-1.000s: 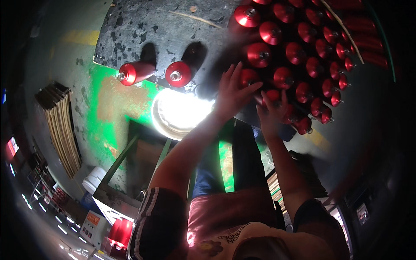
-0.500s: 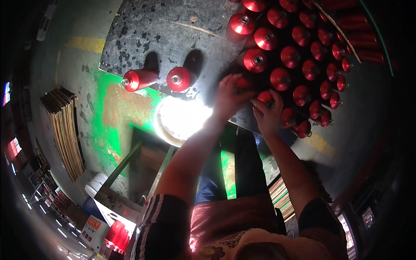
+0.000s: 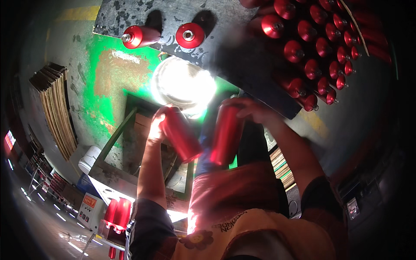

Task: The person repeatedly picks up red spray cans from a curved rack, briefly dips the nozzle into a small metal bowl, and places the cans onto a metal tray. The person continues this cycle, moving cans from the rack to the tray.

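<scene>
Bottle 1, a glossy red metal-looking cylinder, is clasped near its far end by the left hand; bottle 2, a matching glossy red cylinder, is clasped near its far end by the right hand. Each grip is wrapped around its own bottle, though the fingers' full reach is hidden. Both are held off the dark grey, worn flat counter, on the body side of its near edge. Their long axes are tilted toward each other: bottle 1 is slanted rightward toward the body, bottle 2 slightly leftward, so the near ends are set closer together than the hands, with a narrow gap left between. Necks cannot be made out on either. Beyond bottle 1, beside the near edge, a glaring round white lamp is placed, nearer to the left hand. On the counter, 2 red bottles with silvery necks are stood toward the left corner; a crowd of red shouldered bottles is gathered at the right end.
</scene>
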Demonstrator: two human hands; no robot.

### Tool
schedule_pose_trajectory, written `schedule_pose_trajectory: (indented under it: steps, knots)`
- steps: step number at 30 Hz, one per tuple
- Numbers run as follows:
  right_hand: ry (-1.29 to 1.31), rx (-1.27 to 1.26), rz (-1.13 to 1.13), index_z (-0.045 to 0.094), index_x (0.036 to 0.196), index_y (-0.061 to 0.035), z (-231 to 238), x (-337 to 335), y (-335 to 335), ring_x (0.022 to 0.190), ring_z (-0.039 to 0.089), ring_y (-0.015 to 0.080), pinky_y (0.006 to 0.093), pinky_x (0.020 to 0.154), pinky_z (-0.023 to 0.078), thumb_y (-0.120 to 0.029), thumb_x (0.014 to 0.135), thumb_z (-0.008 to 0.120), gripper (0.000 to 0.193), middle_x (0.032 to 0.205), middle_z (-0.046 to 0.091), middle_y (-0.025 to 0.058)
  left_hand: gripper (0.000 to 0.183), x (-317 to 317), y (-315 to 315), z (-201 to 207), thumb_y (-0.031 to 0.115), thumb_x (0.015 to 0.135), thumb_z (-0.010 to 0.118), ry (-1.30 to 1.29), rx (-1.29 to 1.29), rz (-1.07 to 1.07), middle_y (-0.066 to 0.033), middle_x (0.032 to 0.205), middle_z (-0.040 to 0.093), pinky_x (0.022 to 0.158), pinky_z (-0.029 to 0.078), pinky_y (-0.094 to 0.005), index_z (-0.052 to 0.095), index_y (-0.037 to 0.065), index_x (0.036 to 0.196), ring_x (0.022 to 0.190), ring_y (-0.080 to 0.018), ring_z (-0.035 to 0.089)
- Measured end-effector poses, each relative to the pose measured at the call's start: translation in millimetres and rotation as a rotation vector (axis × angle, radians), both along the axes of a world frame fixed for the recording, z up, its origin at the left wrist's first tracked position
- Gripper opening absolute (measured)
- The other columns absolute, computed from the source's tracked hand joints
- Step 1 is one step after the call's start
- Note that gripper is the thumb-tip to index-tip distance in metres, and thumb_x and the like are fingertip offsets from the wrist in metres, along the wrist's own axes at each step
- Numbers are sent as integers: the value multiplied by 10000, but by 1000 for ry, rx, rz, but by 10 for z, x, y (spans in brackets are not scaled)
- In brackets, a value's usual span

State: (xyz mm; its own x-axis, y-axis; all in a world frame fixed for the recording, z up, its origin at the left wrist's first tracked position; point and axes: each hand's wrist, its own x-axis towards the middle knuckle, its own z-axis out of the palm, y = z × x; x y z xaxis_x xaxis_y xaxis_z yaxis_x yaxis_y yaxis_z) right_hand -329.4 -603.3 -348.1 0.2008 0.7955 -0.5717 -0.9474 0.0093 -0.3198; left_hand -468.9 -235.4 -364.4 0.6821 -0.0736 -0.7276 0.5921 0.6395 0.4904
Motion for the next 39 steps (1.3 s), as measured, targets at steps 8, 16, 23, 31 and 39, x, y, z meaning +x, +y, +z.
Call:
schedule_pose_trajectory:
  steps: [8,16,23,31,39]
  knots:
    - [423,324,-2,520,1338,-46,-423,-673,1071,1126,579,228,377,1014,464,-252,868,628,524,1252,570,121,530,-536,35,-494,424,918,569,-25,-723,351,-286,1266,577,874,554,-479,536,72,1312,1116,-414,606]
    - [460,322,21,541,1276,-58,-465,-615,1556,1124,581,239,376,1007,468,-295,863,614,482,1257,566,137,504,-524,225,-449,466,978,480,-105,-951,398,-318,1287,541,772,595,-534,521,149,1367,1107,-496,590]
    - [478,327,-15,537,1282,-49,-477,-722,1703,1163,559,254,378,1070,411,-282,854,569,488,1290,559,137,507,-697,319,-546,482,996,445,-79,-945,406,-323,1328,516,748,600,-558,508,180,1398,1130,-519,571]
    - [445,324,-33,559,1258,-37,-490,-797,1630,1166,552,242,359,1048,431,-290,877,620,461,1312,534,130,516,-822,327,-543,478,996,440,101,-816,518,-306,1351,514,798,579,-581,504,168,1403,1194,-506,539]
    - [135,65,-134,583,1278,-48,-350,-441,607,1104,596,220,376,1014,462,-239,879,633,445,1205,624,94,498,-475,259,-576,458,1001,436,-19,-619,72,-236,1153,639,833,547,-529,559,82,1303,1094,-391,605]
